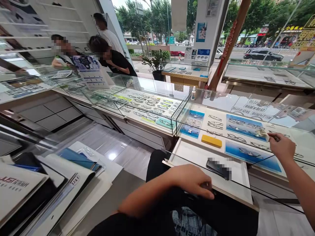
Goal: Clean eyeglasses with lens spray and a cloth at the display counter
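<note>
My left hand (194,182) lies near my lap at the front edge of a pulled-out white display drawer (194,154), fingers curled down over something dark I cannot make out. My right hand (282,146) reaches over the glass counter (246,108) and pinches a small pale cloth or wipe (261,133). Below the glass lie rows of spectacle frames on blue cards (240,126). A yellow case (211,141) and a dark phone (218,168) rest in the drawer.
Three people stand or lean at the long glass counter (137,101) at the back left. A small white bottle (193,93) stands on the glass. Brochures and folders (36,190) are stacked at the lower left. A potted plant (157,64) stands by the window.
</note>
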The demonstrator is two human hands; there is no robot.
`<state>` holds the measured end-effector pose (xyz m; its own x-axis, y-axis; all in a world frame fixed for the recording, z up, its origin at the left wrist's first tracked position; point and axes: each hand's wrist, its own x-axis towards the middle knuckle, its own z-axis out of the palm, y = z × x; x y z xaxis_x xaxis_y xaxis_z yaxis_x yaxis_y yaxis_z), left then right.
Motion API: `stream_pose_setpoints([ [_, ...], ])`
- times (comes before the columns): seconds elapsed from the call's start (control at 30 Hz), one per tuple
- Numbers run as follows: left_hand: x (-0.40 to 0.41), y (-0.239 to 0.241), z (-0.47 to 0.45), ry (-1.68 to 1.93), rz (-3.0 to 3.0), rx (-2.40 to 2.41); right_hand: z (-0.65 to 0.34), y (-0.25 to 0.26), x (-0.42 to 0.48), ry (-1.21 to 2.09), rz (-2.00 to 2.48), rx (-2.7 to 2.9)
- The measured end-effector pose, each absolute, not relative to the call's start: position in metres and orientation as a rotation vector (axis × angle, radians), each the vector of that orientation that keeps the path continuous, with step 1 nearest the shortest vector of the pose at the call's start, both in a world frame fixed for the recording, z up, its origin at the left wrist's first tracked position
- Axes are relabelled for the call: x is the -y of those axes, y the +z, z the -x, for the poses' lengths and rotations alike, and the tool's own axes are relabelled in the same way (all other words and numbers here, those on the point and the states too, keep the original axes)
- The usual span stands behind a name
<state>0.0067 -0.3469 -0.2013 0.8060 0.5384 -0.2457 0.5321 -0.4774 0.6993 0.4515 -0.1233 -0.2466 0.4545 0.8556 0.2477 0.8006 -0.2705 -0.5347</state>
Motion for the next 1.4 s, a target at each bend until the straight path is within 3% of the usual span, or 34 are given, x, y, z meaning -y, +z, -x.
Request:
stream_pose_setpoints([
  [0.2, 0.402, -0.297, 0.022, 0.333, -2.007, -1.271, -0.443, -0.237, 0.116, 0.207, 2.105, 1.25],
  [0.33, 0.418, -0.327, 0.018, 0.484, -1.783, -1.429, -0.426, -0.23, 0.107, 0.243, 2.128, 1.205],
  [0.63, 0.392, -0.358, -0.002, 0.453, -1.786, -1.43, -0.384, -0.212, 0.088, 0.232, 1.966, 1.359],
  [1.03, 0.308, -0.385, -0.011, 0.522, -1.871, -1.483, -0.387, -0.247, 0.077, 0.013, 1.906, 1.776],
  [1.4, 0.254, -0.395, -0.018, 0.56, -1.848, -1.529, -0.379, -0.238, 0.082, 0.045, 2.027, 1.953],
])
